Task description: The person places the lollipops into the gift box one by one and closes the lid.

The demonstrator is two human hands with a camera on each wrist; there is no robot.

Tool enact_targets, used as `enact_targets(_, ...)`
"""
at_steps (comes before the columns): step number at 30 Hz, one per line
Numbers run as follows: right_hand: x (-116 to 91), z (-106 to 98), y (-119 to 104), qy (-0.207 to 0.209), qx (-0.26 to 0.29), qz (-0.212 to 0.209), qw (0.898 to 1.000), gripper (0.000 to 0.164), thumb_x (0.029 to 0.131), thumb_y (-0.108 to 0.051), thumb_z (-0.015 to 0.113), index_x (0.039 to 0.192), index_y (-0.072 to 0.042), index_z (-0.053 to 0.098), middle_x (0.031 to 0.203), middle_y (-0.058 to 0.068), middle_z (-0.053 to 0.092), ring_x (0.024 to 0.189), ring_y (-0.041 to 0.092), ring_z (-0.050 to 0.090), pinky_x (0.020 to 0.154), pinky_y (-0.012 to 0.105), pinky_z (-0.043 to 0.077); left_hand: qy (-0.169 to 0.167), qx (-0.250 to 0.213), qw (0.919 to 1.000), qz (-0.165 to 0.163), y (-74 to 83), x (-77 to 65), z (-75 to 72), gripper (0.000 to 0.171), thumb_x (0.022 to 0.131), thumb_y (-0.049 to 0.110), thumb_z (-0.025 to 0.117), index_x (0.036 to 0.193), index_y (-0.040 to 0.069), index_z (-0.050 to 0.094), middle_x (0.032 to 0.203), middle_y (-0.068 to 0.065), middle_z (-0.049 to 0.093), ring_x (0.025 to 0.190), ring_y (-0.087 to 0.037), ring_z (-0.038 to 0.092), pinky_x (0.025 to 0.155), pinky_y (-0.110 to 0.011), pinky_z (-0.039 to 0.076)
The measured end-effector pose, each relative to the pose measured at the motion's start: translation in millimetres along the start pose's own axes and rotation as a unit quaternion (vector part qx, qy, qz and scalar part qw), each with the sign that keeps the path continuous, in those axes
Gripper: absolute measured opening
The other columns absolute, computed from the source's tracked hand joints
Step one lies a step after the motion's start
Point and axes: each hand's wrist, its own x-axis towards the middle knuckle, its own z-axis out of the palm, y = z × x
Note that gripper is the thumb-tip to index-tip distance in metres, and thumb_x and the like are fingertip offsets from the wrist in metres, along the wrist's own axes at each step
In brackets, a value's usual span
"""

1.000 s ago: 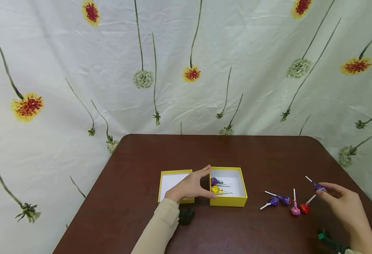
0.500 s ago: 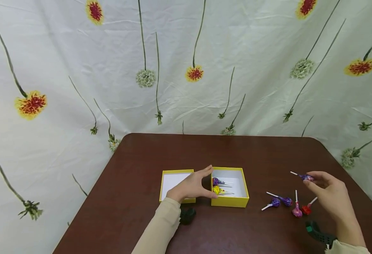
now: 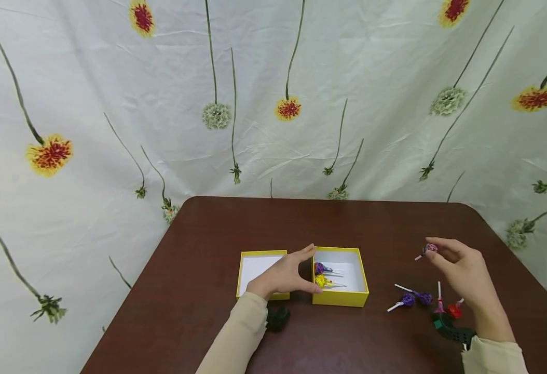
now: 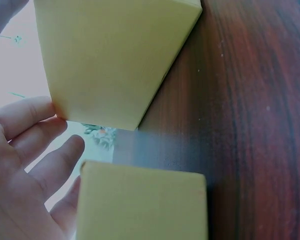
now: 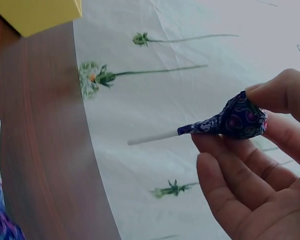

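Observation:
My right hand (image 3: 465, 272) pinches a purple-wrapped lollipop (image 5: 242, 117) by its candy end, raised over the table's right side. Its white stick points away from the fingers in the right wrist view. My left hand (image 3: 280, 275) spans the left side of an open yellow box (image 3: 341, 298), thumb at the near corner and fingertips at the far one. Inside lie a purple lollipop (image 3: 319, 268) and a yellow lollipop (image 3: 320, 281), sticks to the right. On the table below my right hand are two purple lollipops (image 3: 408, 299), a pink lollipop (image 3: 439, 306) and a red lollipop (image 3: 453, 311).
A shallow yellow box lid (image 3: 255, 270) with white inside lies left of the box, partly behind my left hand. The dark brown table (image 3: 348, 223) ends at a pale flowered cloth (image 3: 385, 78) hanging behind it.
My right hand has carried the purple lollipop left and away from me, and its stick has turned to point toward the lower left. My left hand stays at the box.

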Motion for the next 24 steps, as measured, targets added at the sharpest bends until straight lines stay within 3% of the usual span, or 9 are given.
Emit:
enact_targets(5,6,7,-11,-0.024,-0.016,0.014,0.999,0.038,0.097,-0.025,0.068,0.128,-0.004,0.064,0.115,0.008,0.069,0.085,-0.025,0.049,0.061,0.021,0.051,0.001,-0.002,1.0,0.0,1.2,1.1,-0.2,0.1,0.078,0.043,0.085,0.159,0.02,0.03,0.168,0.007,0.02,0.154,-0.021,0.022,0.122,-0.05,0.029)
enact_targets(7,9,11,-16,-0.032,-0.011,0.011,0.999,0.035,0.096,-0.024,0.069,0.124,-0.004,0.065,0.114,0.017,0.071,0.084,-0.021,0.052,0.062,0.021,0.051,0.0,-0.002,1.0,0.001,1.1,1.2,-0.1,0.1,0.079,0.043,0.085,0.159,0.02,0.03,0.168,0.008,0.02,0.154,-0.02,0.022,0.122,-0.049,0.029)
enact_targets(12,16,29,-31,-0.046,0.017,-0.021,0.999,0.03,0.095,-0.018,0.071,0.12,-0.001,0.067,0.099,0.012,0.071,0.073,-0.004,0.06,0.059,0.023,0.051,0.001,-0.005,1.0,0.003,-1.8,1.7,1.6,0.1,0.079,0.045,0.084,0.159,0.022,0.03,0.168,0.009,0.02,0.154,-0.021,0.022,0.121,-0.05,0.031)
enact_targets(16,18,54,-44,-0.083,0.039,-0.03,0.995,0.032,0.094,-0.017,0.071,0.122,-0.001,0.067,0.101,0.014,0.071,0.073,0.009,0.062,0.06,0.025,0.053,-0.001,-0.007,1.0,-0.007,-3.8,-1.9,2.2,0.1,0.078,0.045,0.085,0.159,0.024,0.03,0.167,0.011,0.02,0.154,-0.02,0.022,0.121,-0.051,0.03)
enact_targets(24,25,93,-66,-0.142,0.062,-0.056,0.986,0.015,0.089,-0.011,0.075,0.104,-0.008,0.072,0.1,0.008,0.074,0.084,0.017,0.066,0.072,0.019,0.057,0.004,0.006,1.0,0.0,-3.2,-0.5,1.4,0.101,0.078,0.05,0.083,0.159,0.023,0.029,0.167,0.011,0.02,0.154,-0.02,0.023,0.121,-0.049,0.031)
